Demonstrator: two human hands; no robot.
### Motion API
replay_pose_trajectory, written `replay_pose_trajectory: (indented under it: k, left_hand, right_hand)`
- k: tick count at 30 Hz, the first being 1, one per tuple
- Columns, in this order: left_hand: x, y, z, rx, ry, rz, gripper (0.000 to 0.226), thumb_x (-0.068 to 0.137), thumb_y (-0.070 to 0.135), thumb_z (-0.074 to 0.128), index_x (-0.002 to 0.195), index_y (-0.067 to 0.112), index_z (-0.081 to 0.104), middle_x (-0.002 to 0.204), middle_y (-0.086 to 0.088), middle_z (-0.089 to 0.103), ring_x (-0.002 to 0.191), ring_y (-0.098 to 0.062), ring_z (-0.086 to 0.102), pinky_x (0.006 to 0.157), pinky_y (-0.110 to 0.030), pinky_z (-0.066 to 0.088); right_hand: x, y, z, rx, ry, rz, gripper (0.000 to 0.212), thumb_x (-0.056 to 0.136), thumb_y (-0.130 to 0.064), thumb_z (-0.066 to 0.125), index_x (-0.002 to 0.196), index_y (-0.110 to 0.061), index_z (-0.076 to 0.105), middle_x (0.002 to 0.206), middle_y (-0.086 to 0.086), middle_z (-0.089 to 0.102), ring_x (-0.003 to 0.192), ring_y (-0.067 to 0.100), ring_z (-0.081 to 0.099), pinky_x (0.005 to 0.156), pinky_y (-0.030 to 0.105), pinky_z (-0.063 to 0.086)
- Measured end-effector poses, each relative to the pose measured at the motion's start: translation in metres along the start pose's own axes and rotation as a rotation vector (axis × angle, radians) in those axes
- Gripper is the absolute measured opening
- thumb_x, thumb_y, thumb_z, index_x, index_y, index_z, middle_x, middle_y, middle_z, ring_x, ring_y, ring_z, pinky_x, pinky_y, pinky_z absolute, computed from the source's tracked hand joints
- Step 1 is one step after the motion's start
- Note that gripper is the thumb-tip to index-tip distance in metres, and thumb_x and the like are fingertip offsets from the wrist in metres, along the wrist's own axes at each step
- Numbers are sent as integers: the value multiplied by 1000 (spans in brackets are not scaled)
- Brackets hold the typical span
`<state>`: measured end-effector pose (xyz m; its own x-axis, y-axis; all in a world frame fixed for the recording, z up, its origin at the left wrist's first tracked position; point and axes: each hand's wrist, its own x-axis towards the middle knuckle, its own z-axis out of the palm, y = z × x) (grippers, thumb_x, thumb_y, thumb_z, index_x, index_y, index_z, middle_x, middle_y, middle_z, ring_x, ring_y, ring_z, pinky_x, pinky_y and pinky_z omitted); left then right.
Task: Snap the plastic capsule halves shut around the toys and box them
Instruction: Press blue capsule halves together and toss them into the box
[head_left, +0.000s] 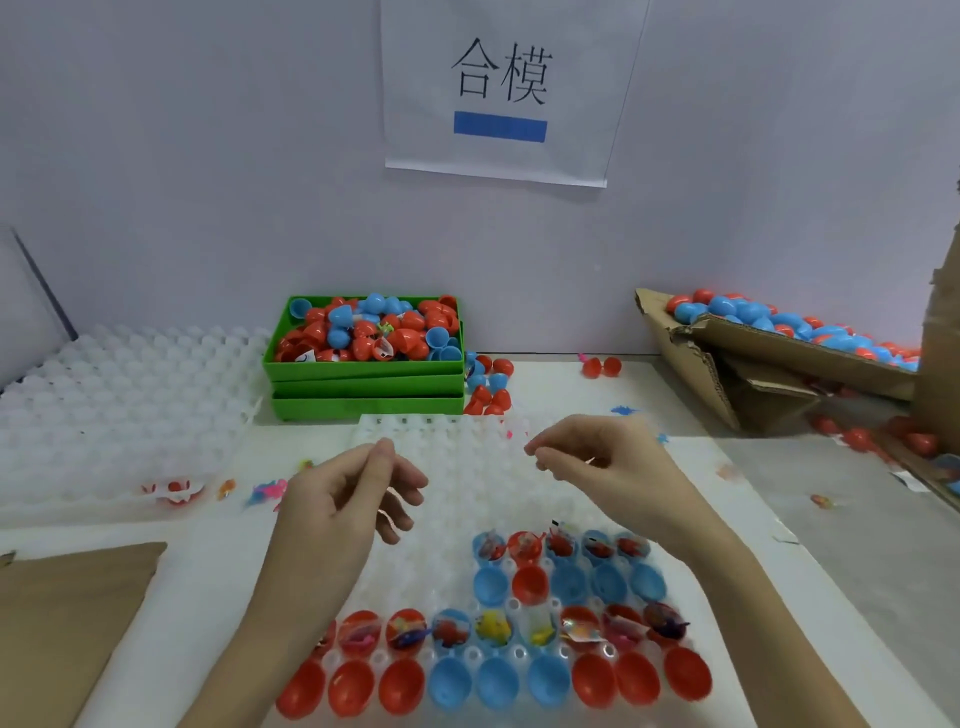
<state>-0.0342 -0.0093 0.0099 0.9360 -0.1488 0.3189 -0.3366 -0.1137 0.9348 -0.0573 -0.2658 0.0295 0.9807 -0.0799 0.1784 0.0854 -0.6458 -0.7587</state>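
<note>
A: Where are your hands?

B: Both hover above the white dimpled tray (467, 467) in front of me. My left hand (343, 499) has its fingers loosely curled, thumb against the forefinger; whether it pinches anything I cannot tell. My right hand (608, 467) looks the same, and I cannot tell there either.

A: And the capsules?

B: On the tray's near part, a row of halves with toys (493, 629) sits just beyond a row of empty red and blue halves (498, 683). Two shorter rows lie farther, toward the right.

A: The box?

B: The cardboard box (779, 353), far right on the tabletop (675, 395), holds closed capsules. A green bin (363, 371) of loose halves stands far centre.
</note>
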Motion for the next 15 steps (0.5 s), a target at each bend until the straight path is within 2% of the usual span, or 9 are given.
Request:
replay_pose_trajectory:
  k: [3,5,7,8,11,15]
  left_hand:
    - [-3,-3,1,221,-128,66,22,99,30,65,81,31,76,82,10,75,74,-13,67,63,-22,54]
    - [-7,-2,2,345,-242,142,8,91,41,71,86,37,76,87,17,72,82,-13,64,69,-21,52]
    - [-11,-2,5,419,-356,198,17,87,58,67,89,44,76,87,21,67,88,-11,58,75,-18,46]
    - [-12,-2,7,461,-395,217,19,87,62,64,89,47,76,89,22,65,92,-9,54,77,-16,43]
    - [-15,-5,11,560,-495,245,19,94,57,65,94,44,79,94,22,60,103,-4,48,81,-16,39]
    - [-18,-9,13,649,-556,251,31,97,62,58,99,38,78,91,23,53,107,-1,43,86,-22,42]
  right_hand:
    - [-7,-7,11,-163,-163,-87,12,96,-34,72,103,-39,79,99,-27,72,96,-3,63,78,15,51]
    - [-11,-9,21,-300,-242,-102,20,96,-42,71,115,-42,76,110,-25,67,104,-2,57,87,18,46]
    - [-14,-13,30,-423,-293,-95,29,97,-47,67,124,-41,72,120,-17,61,114,8,47,97,29,41]
    - [-15,-15,34,-463,-306,-85,29,99,-47,64,126,-39,71,122,-13,59,116,13,43,96,31,37]
    - [-18,-20,39,-501,-296,-93,25,101,-43,62,122,-36,72,121,-7,56,114,18,39,92,31,28]
    - [-17,-19,40,-476,-261,-106,20,99,-44,64,115,-34,72,117,-10,58,113,16,43,98,32,34]
